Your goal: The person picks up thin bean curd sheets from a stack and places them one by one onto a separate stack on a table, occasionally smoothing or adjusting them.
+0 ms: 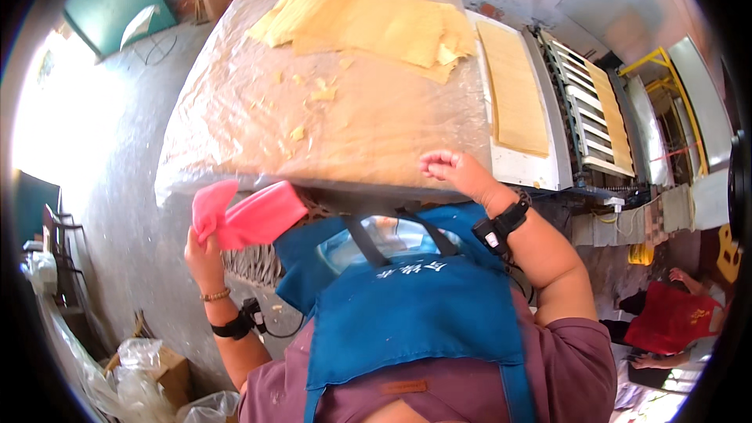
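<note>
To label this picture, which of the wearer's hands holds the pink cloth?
The left hand, with the bracelet at its wrist, grips the pink cloth; the right hand, by the plastic-covered table, looks empty.

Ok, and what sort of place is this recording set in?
Probably a small workshop, perhaps for food, though I can't be sure. Thin yellow sheets lie on a big plastic-covered table, and beyond its right side stands a slatted rack or machine.

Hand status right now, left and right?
Left hand: closed, gripping the pink cloth.
Right hand: partly open, fingers loosely curled, nothing visible in it.
</note>
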`<state>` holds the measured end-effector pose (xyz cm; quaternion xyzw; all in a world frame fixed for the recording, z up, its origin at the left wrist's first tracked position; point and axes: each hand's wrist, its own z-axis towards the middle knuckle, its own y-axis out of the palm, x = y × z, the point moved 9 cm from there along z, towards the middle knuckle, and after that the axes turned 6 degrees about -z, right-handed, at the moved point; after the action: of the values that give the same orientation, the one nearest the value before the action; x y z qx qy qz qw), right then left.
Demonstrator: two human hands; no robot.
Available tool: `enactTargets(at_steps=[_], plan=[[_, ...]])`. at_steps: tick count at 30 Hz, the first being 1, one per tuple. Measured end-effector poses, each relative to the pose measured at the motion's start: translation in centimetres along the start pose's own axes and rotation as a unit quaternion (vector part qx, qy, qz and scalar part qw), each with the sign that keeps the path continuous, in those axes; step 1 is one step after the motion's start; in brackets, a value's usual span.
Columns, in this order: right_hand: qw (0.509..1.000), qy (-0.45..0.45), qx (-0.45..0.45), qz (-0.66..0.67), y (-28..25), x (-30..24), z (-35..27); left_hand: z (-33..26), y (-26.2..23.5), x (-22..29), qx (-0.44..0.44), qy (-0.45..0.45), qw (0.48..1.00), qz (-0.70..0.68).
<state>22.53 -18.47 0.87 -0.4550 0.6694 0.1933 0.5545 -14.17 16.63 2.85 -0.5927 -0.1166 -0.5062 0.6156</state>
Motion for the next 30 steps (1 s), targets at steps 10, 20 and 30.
enactTargets(at_steps=[10, 20, 30], plan=[[0.988, 0.009, 0.090, -0.128, -7.6, 8.2, 3.4, 7.0, 4.8, -10.2, -0.137, -0.094, 0.918, 0.361], [0.889, -0.162, 0.145, -0.403, -12.4, 4.4, 15.6, 28.9, 16.0, 17.2, -0.248, 0.052, 0.915, 0.315], [0.831, -0.202, 0.334, -0.397, -16.2, 1.2, 20.9, 14.3, 50.8, 26.8, -0.379, 0.394, 0.826, 0.139]])
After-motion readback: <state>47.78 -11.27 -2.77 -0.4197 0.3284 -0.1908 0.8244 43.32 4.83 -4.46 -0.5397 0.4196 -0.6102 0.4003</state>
